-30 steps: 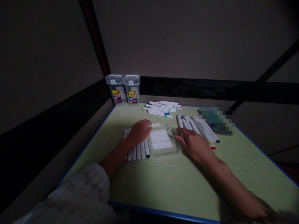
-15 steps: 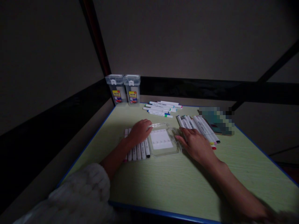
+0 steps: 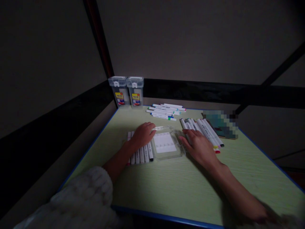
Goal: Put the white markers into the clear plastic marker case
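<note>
A clear plastic marker case (image 3: pixel 168 156) lies opened out on the table, with a white paper insert (image 3: pixel 165 142) in its right part. White markers (image 3: pixel 142 156) lie side by side in the left part, partly under my left hand (image 3: pixel 143 135). That hand rests at the top middle of the case, fingers bent and closed on its edge; the fingertips are partly hidden. Over the near-left end of a row of thick white markers (image 3: pixel 207 131), my right hand (image 3: pixel 199 146) is palm down with thumb and fingers apart. Its thumb is near the case's right edge.
Two lidded translucent bins (image 3: pixel 135 95) with yellow labels stand at the back left corner. Several white markers (image 3: pixel 164 110) lie loosely at the table's back edge. A flat greenish object (image 3: pixel 220 125), partly blurred out, lies at the right. Blue edging (image 3: pixel 166 217) borders the table (image 3: pixel 171 187).
My right hand has shifted very slightly left beside the marker row. The left hand, the case and the markers stay as they were.
</note>
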{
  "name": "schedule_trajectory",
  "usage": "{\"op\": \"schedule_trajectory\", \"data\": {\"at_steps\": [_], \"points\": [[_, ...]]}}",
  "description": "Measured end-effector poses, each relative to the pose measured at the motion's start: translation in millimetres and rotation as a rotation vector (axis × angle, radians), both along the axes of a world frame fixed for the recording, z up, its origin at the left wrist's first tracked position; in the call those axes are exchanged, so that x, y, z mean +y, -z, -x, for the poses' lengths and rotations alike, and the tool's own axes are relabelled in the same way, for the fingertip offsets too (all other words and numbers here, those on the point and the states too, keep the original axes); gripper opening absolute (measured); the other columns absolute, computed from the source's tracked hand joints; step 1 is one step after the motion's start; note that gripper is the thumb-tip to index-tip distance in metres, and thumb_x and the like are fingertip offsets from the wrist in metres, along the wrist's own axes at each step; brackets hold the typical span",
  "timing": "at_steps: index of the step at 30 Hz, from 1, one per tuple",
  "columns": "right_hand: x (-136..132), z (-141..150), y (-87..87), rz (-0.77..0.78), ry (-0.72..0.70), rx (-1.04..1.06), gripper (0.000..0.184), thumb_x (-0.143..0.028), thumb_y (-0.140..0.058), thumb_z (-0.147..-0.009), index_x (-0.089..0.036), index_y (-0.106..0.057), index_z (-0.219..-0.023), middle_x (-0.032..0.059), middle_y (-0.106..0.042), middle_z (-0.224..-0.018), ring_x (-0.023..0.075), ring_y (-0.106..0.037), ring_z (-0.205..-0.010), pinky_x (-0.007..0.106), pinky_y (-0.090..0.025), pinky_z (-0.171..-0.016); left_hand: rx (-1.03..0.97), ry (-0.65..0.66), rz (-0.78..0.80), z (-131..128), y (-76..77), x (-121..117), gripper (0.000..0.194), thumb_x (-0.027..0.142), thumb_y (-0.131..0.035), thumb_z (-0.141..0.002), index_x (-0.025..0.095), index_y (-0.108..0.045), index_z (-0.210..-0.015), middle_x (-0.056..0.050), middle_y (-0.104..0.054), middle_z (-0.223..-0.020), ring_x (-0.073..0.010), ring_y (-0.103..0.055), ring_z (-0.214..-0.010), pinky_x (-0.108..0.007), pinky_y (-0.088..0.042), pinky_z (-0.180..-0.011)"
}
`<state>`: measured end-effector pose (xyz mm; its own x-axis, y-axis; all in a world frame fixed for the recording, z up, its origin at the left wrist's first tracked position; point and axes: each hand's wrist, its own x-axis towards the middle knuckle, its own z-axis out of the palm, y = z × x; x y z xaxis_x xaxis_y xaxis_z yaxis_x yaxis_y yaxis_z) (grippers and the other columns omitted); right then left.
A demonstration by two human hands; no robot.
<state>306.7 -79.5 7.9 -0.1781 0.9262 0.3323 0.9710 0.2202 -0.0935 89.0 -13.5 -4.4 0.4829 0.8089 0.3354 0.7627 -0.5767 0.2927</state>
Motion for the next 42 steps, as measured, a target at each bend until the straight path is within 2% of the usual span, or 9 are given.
{"op": "schedule_trajectory", "data": {"at_steps": [4,14,17,25,29,33,38,42], "points": [[-2,2,-1.7,-0.009,-0.056,0.051,0.031,-0.034,-0.036,-0.087,-0.014,-0.054,-0.101,0.0105,-0.06,-0.095,0.0222,-0.054,-0.088,0.031,-0.04,-0.073,0.009,0.0,-0.011,0,0.0,0,0.015,0.019,-0.041,-0.08,0.014,-0.054,-0.087,-0.007,-0.059,-0.09,-0.0176,-0.053,-0.088,-0.033,-0.043,-0.081],[-19,27,-2.1,0.057,-0.385,0.063,0.026,-0.028,-0.035,-0.087,-0.014,-0.057,-0.089,0.0092,-0.057,-0.088,0.0196,-0.052,-0.084,0.032,-0.042,-0.074,-0.007,0.003,-0.001,0,2.6,2,0.015,0.019,-0.041,-0.079,0.015,-0.053,-0.088,-0.006,-0.058,-0.09,-0.0174,-0.052,-0.089,-0.033,-0.042,-0.082],[-21,32,-0.1,0.087,-0.442,0.048,0.025,-0.028,-0.036,-0.087,-0.014,-0.057,-0.088,0.0087,-0.057,-0.088,0.0198,-0.051,-0.085,0.034,-0.041,-0.075,-0.015,0.004,-0.01,0,2.3,3,0.014,0.018,-0.041,-0.079,0.015,-0.053,-0.086,-0.006,-0.058,-0.088,-0.0174,-0.051,-0.086,-0.032,-0.042,-0.081],[-20,35,1.3,0.113,-0.441,0.032,0.023,-0.026,-0.036,-0.087,-0.014,-0.055,-0.09,0.0084,-0.056,-0.089,0.0197,-0.05,-0.083,0.035,-0.041,-0.073,0.023,0.011,-0.011,-1,-0.4,7,0.014,0.017,-0.04,-0.079,0.015,-0.054,-0.077,-0.005,-0.057,-0.082,-0.0162,-0.052,-0.082,-0.03,-0.042,-0.079],[-20,35,0.6,0.12,-0.427,0.028,0.022,-0.025,-0.037,-0.087,-0.014,-0.055,-0.091,0.0083,-0.056,-0.09,0.0196,-0.05,-0.085,0.034,-0.04,-0.075,0.134,-0.01,0.006,-2,-6.6,10,0.014,0.017,-0.041,-0.077,0.016,-0.055,-0.081,-0.005,-0.058,-0.088,-0.0167,-0.053,-0.087,-0.03,-0.042,-0.081],[-20,36,0.4,0.118,-0.424,0.025,0.022,-0.023,-0.037,-0.087,-0.014,-0.055,-0.094,0.0082,-0.056,-0.09,0.0197,-0.05,-0.086,0.034,-0.039,-0.075,0.282,-0.028,-0.018,-9,-12.8,16,0.015,0.018,-0.04,-0.077,0.016,-0.055,-0.079,-0.006,-0.059,-0.086,-0.0183,-0.054,-0.084,-0.031,-0.043,-0.077],[-19,36,1.4,0.099,-0.432,0.036,0.02,-0.023,-0.037,-0.086,-0.014,-0.055,-0.088,0.0082,-0.056,-0.087,0.019,-0.05,-0.081,0.034,-0.039,-0.072,0.323,-0.177,-0.071,-30,-12.6,23,0.019,0.016,-0.038,-0.077,0.014,-0.057,-0.075,-0.009,-0.06,-0.084,-0.021,-0.056,-0.083,-0.033,-0.044,-0.073],[-19,36,0.0,0.1,-0.43,0.024,0.02,-0.024,-0.037,-0.087,-0.015,-0.054,-0.088,0.0083,-0.056,-0.087,0.019,-0.05,-0.081,0.033,-0.038,-0.073,0.211,-0.256,-0.086,-40,-4.8,31,0.02,0.018,-0.038,-0.078,0.014,-0.057,-0.077,-0.008,-0.06,-0.089,-0.0189,-0.056,-0.085,-0.03,-0.045,-0.075]]}}
